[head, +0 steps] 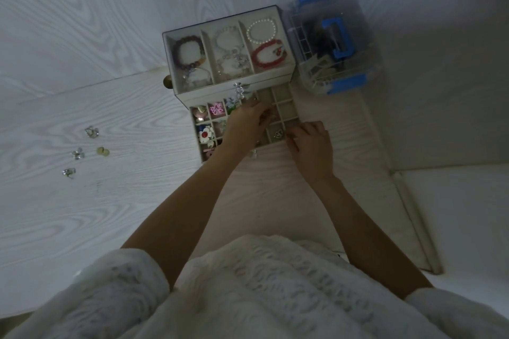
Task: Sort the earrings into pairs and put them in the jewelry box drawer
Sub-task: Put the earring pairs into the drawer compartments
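The jewelry box [176, 44] stands at the back of the white table with its drawer [289, 107] pulled out toward me. The drawer's small compartments hold earrings, such as a pink flower pair [216, 109] and a white flower one [205, 134]. My left hand [248, 124] reaches over the drawer's middle, fingers bent down into a compartment; whether it holds an earring is hidden. My right hand [311, 146] rests at the drawer's front right edge, fingers curled on the rim. Several loose earrings lie far left on the table: a clear one [91, 132], a crystal flower [77, 153], a gold pair [102, 151], another clear one [68, 172].
The box's glass top shows bracelets, among them a red one [268, 56]. A clear plastic bin with blue latches [334, 41] stands right of the box. A gold knob [167, 82] sits at the box's left side. The table's right edge [407, 201] runs diagonally.
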`<state>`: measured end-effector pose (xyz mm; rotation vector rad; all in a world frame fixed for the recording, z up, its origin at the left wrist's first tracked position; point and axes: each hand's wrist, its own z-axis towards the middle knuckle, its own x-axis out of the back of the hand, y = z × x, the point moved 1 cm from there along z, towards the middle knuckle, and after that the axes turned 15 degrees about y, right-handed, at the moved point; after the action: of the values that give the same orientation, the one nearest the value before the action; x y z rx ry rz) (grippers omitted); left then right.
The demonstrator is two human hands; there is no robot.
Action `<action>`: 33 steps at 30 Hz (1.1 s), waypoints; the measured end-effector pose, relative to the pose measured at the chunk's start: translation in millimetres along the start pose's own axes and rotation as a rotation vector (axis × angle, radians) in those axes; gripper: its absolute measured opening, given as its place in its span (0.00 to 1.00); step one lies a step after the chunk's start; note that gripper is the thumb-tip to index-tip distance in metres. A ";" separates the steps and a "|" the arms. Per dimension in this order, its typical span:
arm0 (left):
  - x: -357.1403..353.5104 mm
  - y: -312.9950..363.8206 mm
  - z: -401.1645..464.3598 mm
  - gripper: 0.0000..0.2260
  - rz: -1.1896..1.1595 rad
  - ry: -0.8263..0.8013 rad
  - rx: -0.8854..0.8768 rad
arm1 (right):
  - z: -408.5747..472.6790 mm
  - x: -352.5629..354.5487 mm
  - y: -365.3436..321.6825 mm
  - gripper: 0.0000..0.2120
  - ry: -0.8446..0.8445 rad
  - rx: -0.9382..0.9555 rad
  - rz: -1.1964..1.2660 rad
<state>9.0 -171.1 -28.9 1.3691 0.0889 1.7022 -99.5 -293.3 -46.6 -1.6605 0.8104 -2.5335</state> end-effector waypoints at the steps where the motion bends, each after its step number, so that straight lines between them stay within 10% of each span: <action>1: 7.8 -1.1 -5.4 0.06 -0.014 0.041 -0.068 | -0.7 1.2 -1.4 0.05 0.019 0.022 -0.005; 7: 68.7 -22.4 -64.8 0.05 0.028 0.147 -0.276 | -11.0 14.5 -39.2 0.06 0.133 0.265 0.028; 13: 145.9 -89.0 -142.6 0.09 0.180 0.090 0.458 | -25.2 -20.5 -131.2 0.12 -0.123 0.473 0.229; 21: 216.8 -182.8 -198.7 0.11 0.118 0.519 1.008 | -5.3 -110.8 -259.3 0.10 -0.510 0.443 0.332; 28: 234.6 -240.8 -183.8 0.25 0.142 0.389 1.012 | 7.0 -164.8 -334.9 0.17 -0.504 0.619 0.214; 33: 237.5 -256.3 -172.6 0.11 0.218 0.317 0.878 | 3.4 -176.9 -339.2 0.13 -0.536 0.674 0.118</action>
<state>33.0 216.4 -63.4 1.7367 0.9958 2.1681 72.3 48.4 -53.9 -1.8006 0.0001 -1.8138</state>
